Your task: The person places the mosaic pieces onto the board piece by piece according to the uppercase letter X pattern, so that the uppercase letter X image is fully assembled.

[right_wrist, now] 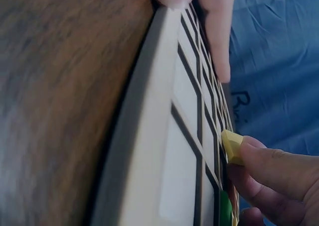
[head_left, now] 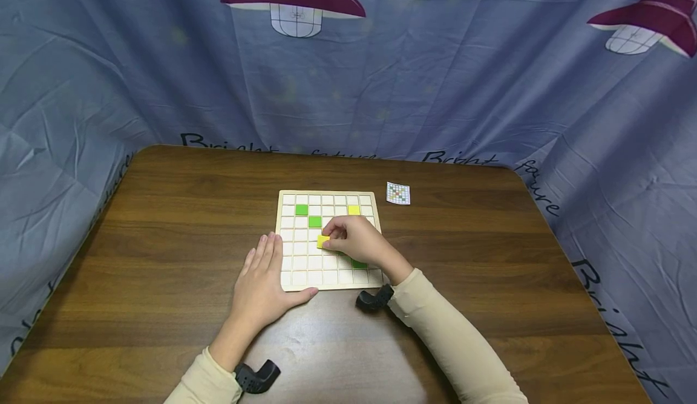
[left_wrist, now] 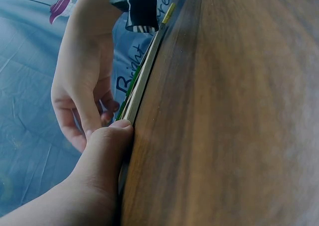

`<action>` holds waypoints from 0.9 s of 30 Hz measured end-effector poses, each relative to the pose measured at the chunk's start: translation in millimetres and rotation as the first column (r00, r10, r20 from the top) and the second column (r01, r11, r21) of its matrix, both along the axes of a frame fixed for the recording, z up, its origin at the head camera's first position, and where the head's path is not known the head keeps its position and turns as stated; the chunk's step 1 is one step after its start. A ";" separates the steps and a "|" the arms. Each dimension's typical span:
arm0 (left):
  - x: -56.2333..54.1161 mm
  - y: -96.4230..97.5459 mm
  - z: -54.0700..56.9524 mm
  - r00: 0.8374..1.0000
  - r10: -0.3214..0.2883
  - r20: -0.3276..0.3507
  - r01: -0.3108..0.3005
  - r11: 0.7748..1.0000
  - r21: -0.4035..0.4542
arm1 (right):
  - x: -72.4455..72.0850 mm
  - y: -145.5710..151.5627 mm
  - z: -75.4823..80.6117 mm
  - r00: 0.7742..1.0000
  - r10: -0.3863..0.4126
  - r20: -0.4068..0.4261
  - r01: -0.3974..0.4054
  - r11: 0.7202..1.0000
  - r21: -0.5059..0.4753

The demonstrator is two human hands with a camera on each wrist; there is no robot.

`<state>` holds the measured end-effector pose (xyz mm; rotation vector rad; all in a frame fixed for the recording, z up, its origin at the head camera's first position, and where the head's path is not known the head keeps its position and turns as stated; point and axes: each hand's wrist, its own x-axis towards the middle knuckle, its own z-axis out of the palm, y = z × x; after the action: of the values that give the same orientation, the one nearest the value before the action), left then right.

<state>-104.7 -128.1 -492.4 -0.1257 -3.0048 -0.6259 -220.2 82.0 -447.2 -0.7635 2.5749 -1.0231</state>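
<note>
A light wooden grid board (head_left: 299, 278) with white squares lies on the table. My right hand (head_left: 356, 241) reaches over it and pinches a yellow square tile (head_left: 321, 242) between thumb and fingertips; in the right wrist view this tile (right_wrist: 233, 146) is tilted close over the grid. My left hand (head_left: 261, 286) rests along the board's left side with straight fingers, its thumb (left_wrist: 107, 141) against the front edge. Two green tiles (head_left: 302, 210) and a yellow tile (head_left: 354, 210) sit in the upper rows. Another green tile (head_left: 359, 264) shows partly beneath my right wrist.
A small printed card (head_left: 398, 193) with a coloured grid pattern lies on the brown wooden table (head_left: 468, 228), beyond the board's right corner. Blue curtains (head_left: 408, 89) enclose the table at the back and sides. Each wrist carries a black camera mount (head_left: 258, 377).
</note>
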 end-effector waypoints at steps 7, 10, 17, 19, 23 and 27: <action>-0.5 0.2 -0.6 1.000 -0.002 -0.011 0.002 1.000 0.000 | 2.2 -9.8 0.3 0.999 0.029 -0.024 -0.028 0.999 0.032; -0.2 0.2 -0.5 1.000 -0.002 -0.008 0.002 1.000 -0.003 | 3.0 -11.8 1.2 0.998 0.043 -0.039 -0.041 0.998 0.055; -0.1 0.1 0.3 1.000 -0.001 -0.007 0.001 1.000 -0.008 | 4.3 -16.3 3.5 0.995 0.066 -0.071 -0.058 0.992 0.109; 0.0 0.2 0.3 1.000 -0.002 -0.007 0.002 1.000 -0.008 | 4.8 -16.9 2.6 0.994 0.072 -0.082 -0.062 0.990 0.126; 0.1 0.7 0.3 1.000 -0.003 -0.011 0.003 1.000 -0.006 | 7.0 -14.6 1.9 0.988 0.109 -0.111 -0.092 0.984 0.152; 0.5 0.9 -0.2 1.000 -0.004 -0.014 0.004 1.000 -0.013 | 9.6 -7.8 3.2 0.976 0.182 -0.117 -0.164 0.975 0.147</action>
<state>-104.3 -127.2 -492.6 -0.1359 -2.9961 -0.6032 -210.6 74.2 -443.9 -1.0271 2.5968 -0.7596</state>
